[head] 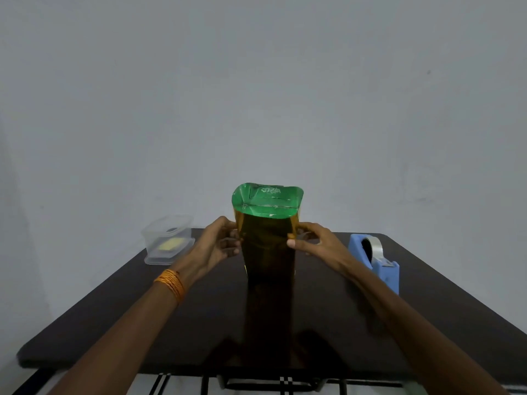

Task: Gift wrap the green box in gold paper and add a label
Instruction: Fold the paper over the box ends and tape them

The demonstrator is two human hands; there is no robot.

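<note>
Evidently to fold the open top, left hand point(219, 243) and right hand point(313, 242) pinch gold paper point(268, 266) around the upright green box point(266, 196).

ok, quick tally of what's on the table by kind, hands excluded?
Box: 1
Gold paper round the box: 1
Tape dispenser: 1
Clear tub: 1
Yellow item inside the tub, too blurred to name: 1
Total: 5
</note>
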